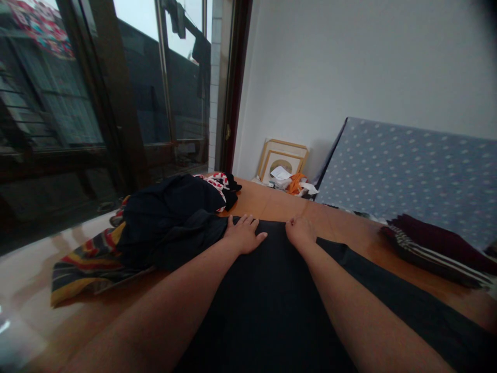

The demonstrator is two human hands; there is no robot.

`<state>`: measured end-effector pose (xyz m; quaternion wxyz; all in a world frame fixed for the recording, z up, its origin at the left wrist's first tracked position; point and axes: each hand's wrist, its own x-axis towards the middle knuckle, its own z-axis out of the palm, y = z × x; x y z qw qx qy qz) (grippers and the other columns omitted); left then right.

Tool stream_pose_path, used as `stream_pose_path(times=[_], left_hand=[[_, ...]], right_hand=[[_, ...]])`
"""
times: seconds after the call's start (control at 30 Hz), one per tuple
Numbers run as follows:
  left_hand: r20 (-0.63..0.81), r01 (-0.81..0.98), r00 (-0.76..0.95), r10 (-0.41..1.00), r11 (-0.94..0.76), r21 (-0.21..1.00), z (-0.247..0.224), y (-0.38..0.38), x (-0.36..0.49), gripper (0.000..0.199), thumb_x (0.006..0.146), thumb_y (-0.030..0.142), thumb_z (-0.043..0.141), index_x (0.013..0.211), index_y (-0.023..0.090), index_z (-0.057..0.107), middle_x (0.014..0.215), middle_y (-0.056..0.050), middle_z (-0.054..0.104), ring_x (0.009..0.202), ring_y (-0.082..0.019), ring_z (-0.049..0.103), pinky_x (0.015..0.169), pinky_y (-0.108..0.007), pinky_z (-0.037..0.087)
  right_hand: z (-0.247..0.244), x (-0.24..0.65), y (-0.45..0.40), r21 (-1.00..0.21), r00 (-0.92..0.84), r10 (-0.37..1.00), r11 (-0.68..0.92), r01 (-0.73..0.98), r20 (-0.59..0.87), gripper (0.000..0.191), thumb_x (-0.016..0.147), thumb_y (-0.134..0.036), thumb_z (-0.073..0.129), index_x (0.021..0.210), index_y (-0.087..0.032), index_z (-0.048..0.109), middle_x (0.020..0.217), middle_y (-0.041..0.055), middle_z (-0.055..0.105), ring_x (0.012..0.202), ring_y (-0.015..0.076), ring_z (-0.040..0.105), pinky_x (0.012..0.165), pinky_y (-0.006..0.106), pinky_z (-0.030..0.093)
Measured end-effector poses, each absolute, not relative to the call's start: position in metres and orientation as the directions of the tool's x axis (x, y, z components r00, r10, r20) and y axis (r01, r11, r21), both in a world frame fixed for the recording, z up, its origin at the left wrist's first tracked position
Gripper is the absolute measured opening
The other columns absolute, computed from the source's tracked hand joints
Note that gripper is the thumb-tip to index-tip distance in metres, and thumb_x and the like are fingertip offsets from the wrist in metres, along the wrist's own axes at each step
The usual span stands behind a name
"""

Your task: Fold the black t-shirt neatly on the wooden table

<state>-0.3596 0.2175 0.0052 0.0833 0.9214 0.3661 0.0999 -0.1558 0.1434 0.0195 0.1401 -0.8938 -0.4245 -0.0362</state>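
A dark garment (272, 295) lies spread over the orange-brown table (267, 201), running from its far edge down toward me. My left hand (245, 234) rests flat on its upper left part, fingers apart. At the upper right corner my right hand (300, 231) has its fingers curled in a pinch on the garment's edge. More dark cloth extends past my right forearm to the lower right.
Piled dark clothes (171, 212) and a striped cloth (89, 261) lie at left. Folded maroon garments (442, 243) are at right. Picture frames (285, 155) and a blue dotted panel (411, 171) stand behind. Glass doors (143, 103) are at upper left.
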Motion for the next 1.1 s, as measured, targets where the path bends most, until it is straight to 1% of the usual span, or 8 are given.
stream_pose_path(times=[0.1, 0.2, 0.37, 0.6, 0.73, 0.87, 1.0, 1.1], left_hand=[[0.121, 0.661, 0.709, 0.695, -0.715, 0.228, 0.004, 0.218, -0.358, 0.075, 0.092, 0.074, 0.026, 0.149, 0.029, 0.044, 0.163, -0.009, 0.030, 0.151, -0.037, 0.018, 0.116, -0.072, 0.004], [0.116, 0.666, 0.705, 0.700, -0.709, 0.232, 0.003, 0.219, -0.358, 0.075, 0.092, 0.074, 0.028, 0.149, 0.029, 0.044, 0.163, -0.009, 0.031, 0.152, -0.037, 0.018, 0.116, -0.071, 0.005], [0.103, 0.661, 0.695, 0.712, -0.689, 0.297, 0.005, 0.225, -0.359, 0.076, 0.091, 0.075, 0.028, 0.149, 0.028, 0.045, 0.161, -0.009, 0.034, 0.151, -0.035, 0.022, 0.118, -0.066, 0.005], [0.109, 0.673, 0.553, 0.826, -0.520, 0.526, 0.018, 0.237, -0.366, 0.078, 0.094, 0.071, 0.022, 0.149, 0.019, 0.043, 0.155, -0.013, 0.044, 0.145, -0.030, 0.037, 0.121, -0.053, 0.015], [0.178, 0.618, 0.511, 0.841, -0.504, 0.603, 0.039, 0.238, -0.373, 0.062, 0.098, 0.056, 0.034, 0.137, 0.012, 0.054, 0.144, -0.016, 0.057, 0.135, -0.026, 0.051, 0.112, -0.035, 0.036], [0.357, 0.458, 0.475, 0.805, -0.572, 0.680, 0.071, 0.237, -0.395, 0.042, 0.096, 0.040, 0.046, 0.125, 0.014, 0.061, 0.123, -0.011, 0.070, 0.112, -0.021, 0.065, 0.097, -0.030, 0.048], [0.513, 0.398, 0.373, 0.773, -0.633, 0.664, 0.095, 0.234, -0.441, 0.031, 0.093, 0.035, 0.051, 0.114, 0.017, 0.064, 0.109, -0.008, 0.073, 0.094, -0.019, 0.068, 0.085, -0.029, 0.052], [0.573, 0.533, 0.265, 0.776, -0.613, 0.584, 0.095, 0.228, -0.483, 0.028, 0.092, 0.037, 0.054, 0.108, 0.018, 0.065, 0.105, -0.008, 0.071, 0.090, -0.019, 0.067, 0.082, -0.030, 0.052]], right_hand=[[0.020, -0.169, 0.140, -0.159, 0.480, 0.846, -0.453, 0.877, 0.232, 0.048, 0.098, -0.038, 0.031, 0.125, -0.020, 0.066, 0.128, 0.0151, 0.065, 0.121, 0.0307, 0.057, 0.103, 0.042, 0.040], [0.010, -0.176, 0.137, -0.129, 0.307, 0.941, -0.290, 0.948, 0.141, 0.057, 0.101, -0.046, 0.029, 0.143, -0.016, 0.052, 0.149, 0.0139, 0.051, 0.139, 0.0292, 0.042, 0.115, 0.041, 0.029], [-0.005, -0.173, 0.135, -0.133, 0.286, 0.958, -0.281, 0.950, 0.019, 0.071, 0.101, -0.056, 0.020, 0.157, -0.013, 0.031, 0.164, 0.0133, 0.027, 0.152, 0.0285, 0.017, 0.121, 0.044, 0.014], [-0.002, -0.173, 0.136, -0.167, 0.291, 0.956, -0.290, 0.942, -0.018, 0.072, 0.101, -0.059, 0.019, 0.158, -0.015, 0.028, 0.165, 0.0116, 0.023, 0.154, 0.0263, 0.012, 0.122, 0.044, 0.010], [0.004, -0.174, 0.136, -0.179, 0.289, 0.956, -0.294, 0.939, -0.054, 0.073, 0.101, -0.060, 0.022, 0.158, -0.014, 0.028, 0.166, 0.0117, 0.021, 0.154, 0.0265, 0.011, 0.122, 0.044, 0.011], [0.013, -0.175, 0.126, -0.197, 0.294, 0.956, -0.290, 0.937, -0.008, 0.076, 0.100, -0.061, 0.027, 0.157, -0.011, 0.029, 0.165, 0.0129, 0.022, 0.154, 0.0273, 0.010, 0.123, 0.042, 0.014], [0.017, -0.181, 0.106, -0.241, 0.268, 0.963, -0.253, 0.937, 0.028, 0.075, 0.101, -0.058, 0.025, 0.154, -0.007, 0.034, 0.163, 0.0161, 0.028, 0.153, 0.0277, 0.015, 0.123, 0.040, 0.017], [0.015, -0.192, 0.090, -0.262, 0.234, 0.972, -0.225, 0.938, 0.001, 0.075, 0.101, -0.058, 0.026, 0.154, -0.007, 0.036, 0.162, 0.0164, 0.029, 0.153, 0.0274, 0.015, 0.122, 0.040, 0.019]])
